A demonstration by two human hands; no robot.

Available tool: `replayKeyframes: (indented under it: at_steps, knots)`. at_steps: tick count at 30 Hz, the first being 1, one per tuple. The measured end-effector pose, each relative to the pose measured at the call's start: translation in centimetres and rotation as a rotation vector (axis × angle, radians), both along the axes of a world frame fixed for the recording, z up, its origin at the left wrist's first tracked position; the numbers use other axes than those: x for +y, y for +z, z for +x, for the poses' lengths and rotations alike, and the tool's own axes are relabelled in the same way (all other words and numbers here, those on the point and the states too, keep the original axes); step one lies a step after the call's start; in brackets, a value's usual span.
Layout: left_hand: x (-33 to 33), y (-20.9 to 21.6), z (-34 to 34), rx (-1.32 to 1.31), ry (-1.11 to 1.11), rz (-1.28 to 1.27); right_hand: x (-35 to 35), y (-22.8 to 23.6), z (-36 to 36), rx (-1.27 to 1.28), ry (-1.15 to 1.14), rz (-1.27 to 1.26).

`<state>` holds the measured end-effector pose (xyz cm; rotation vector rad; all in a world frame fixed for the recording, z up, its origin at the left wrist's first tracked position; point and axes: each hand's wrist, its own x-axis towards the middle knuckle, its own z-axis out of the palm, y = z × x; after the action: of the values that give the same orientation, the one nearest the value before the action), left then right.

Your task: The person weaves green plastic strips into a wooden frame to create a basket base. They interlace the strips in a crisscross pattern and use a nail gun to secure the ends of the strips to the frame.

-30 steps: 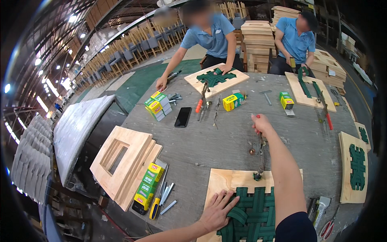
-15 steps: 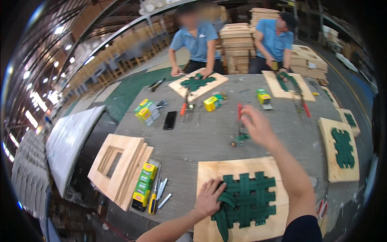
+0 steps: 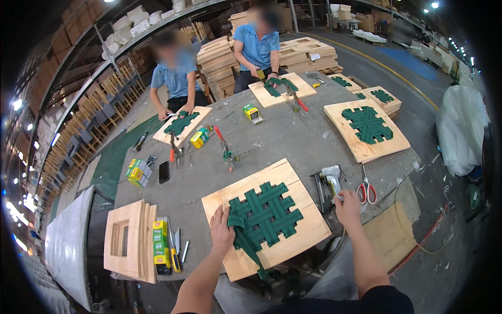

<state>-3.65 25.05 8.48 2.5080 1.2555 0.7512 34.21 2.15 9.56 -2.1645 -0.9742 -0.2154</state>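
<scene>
In front of me a wooden frame panel (image 3: 308, 233) lies turned at an angle, with woven green webbing (image 3: 266, 212) across its middle. My left hand (image 3: 222, 230) rests on the panel's left side, fingers stretched out against the folded webbing strap (image 3: 237, 220). That strap's loose tail hangs over the panel's near edge. Right of the panel, my right hand (image 3: 348, 208) has its fingers closed at the handle end of a silver staple gun (image 3: 331, 175). The gun lies on the table; my fingers partly hide its handle. Red-handled scissors (image 3: 366, 192) lie just beyond that hand.
Red-handled pliers (image 3: 222, 141) lie beyond the panel. Stacked wooden frames (image 3: 128, 238), a green-yellow box (image 3: 161, 240) and a screwdriver (image 3: 174, 256) are at left. A finished panel (image 3: 366, 131) sits at right. Two co-workers (image 3: 178, 78) handle panels across the table (image 3: 293, 141).
My view has swung right. My right hand has gone from near the red-handled pliers to the staple gun at right. The panel sits more turned; my left hand stays at the webbing.
</scene>
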Motion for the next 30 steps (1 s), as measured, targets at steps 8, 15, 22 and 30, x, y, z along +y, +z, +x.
replayKeyframes:
  at_steps: [8,15,22,30]
  knots:
    - [-17.1,4.0,1.7,-0.756,0.061,-1.049,1.5,-1.8,5.8,0.061,-0.030,-0.185]
    - [-24.5,0.1,-2.5,-1.088,0.331,-1.712,0.8,1.4,2.4,0.114,0.126,-0.066]
    - [-21.7,-2.2,-2.7,-1.226,0.554,-1.659,-4.9,-1.8,-6.4,0.285,0.211,-0.257]
    - [-19.3,-1.0,-4.4,-1.340,0.518,-1.631,-6.1,-3.4,-6.5,0.970,0.246,-0.188]
